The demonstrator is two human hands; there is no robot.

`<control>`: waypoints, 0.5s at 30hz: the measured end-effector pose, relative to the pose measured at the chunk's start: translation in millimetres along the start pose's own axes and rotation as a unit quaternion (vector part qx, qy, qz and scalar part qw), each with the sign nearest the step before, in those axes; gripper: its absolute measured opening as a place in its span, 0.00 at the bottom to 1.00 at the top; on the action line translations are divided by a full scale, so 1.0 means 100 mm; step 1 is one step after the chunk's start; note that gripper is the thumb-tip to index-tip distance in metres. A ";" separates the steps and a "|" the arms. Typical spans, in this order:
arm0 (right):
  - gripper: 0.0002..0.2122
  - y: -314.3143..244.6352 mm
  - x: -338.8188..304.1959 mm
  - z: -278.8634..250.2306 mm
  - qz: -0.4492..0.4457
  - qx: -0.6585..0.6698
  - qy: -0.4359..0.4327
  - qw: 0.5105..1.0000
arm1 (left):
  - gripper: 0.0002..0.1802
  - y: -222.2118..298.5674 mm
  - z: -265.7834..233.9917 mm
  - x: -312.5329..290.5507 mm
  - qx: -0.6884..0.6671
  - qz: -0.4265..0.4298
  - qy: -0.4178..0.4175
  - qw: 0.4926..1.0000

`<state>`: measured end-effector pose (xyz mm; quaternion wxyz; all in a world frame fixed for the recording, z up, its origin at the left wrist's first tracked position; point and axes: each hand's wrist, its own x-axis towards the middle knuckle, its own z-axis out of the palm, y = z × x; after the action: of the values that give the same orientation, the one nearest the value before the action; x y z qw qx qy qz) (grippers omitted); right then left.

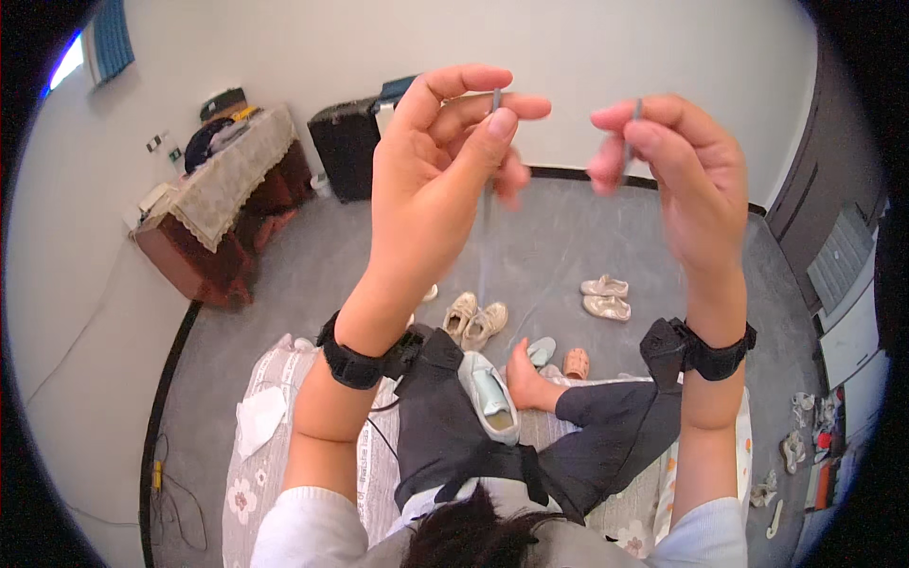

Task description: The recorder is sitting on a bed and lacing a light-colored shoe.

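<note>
Pinching hand, left: your left hand [431, 170] gripped a grey lace [496, 99] between thumb and fingers, short tip poking up.
Pinching hand, right: your right hand [691, 170] gripped lace too, thumb against index; whether it was the same piece, couldn't tell.
Shoe: pale shoe [490, 393] sat beside your left leg [431, 417], opening up, well below both hands; no foot seen in it.
Lace run: blurred, dropped from your left hand toward the shoe; right run too faint to follow.
Why high: probably kept the lace drawn up, off your lap.
Why apart: probably kept the two lengths from crossing.
Why there: your folded right leg [615, 417] and bare foot [532, 383] seemed to pen the shoe in.
Hand gap: wide, just wall [615, 57] and floor [322, 246] behind.
Sides: table [189, 265] and case [336, 156] off left, door [824, 142] off right, all well apart from your fingers.
Bed edge: bed [246, 492] ended near your foot; beige pair [485, 327] stood beyond, on the floor.
</note>
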<state>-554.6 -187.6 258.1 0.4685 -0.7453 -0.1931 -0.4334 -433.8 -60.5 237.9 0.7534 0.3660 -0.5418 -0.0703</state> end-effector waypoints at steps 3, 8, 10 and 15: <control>0.07 0.32 -0.36 -0.12 0.210 0.044 -0.050 0.975 | 0.11 -0.26 -0.25 -0.29 0.107 -0.112 -0.015 0.988; 0.06 1.99 -1.90 -0.08 0.331 -0.185 -0.150 0.913 | 0.11 -1.65 -0.89 -1.43 0.443 -0.316 -0.148 0.826; 0.09 2.46 -2.62 0.17 0.451 -0.204 -0.212 0.843 | 0.19 -2.28 -1.16 -2.24 0.505 -0.422 -0.211 0.723; 0.17 2.68 -3.45 0.73 0.449 -0.218 -0.317 0.806 | 0.36 -2.53 -1.00 -3.01 0.503 -0.565 -0.288 0.587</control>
<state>-524.9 -214.1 -183.1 0.3486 -0.9273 0.1248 0.0549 -395.0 -44.9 -165.3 0.0627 0.8796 -0.3642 -0.2996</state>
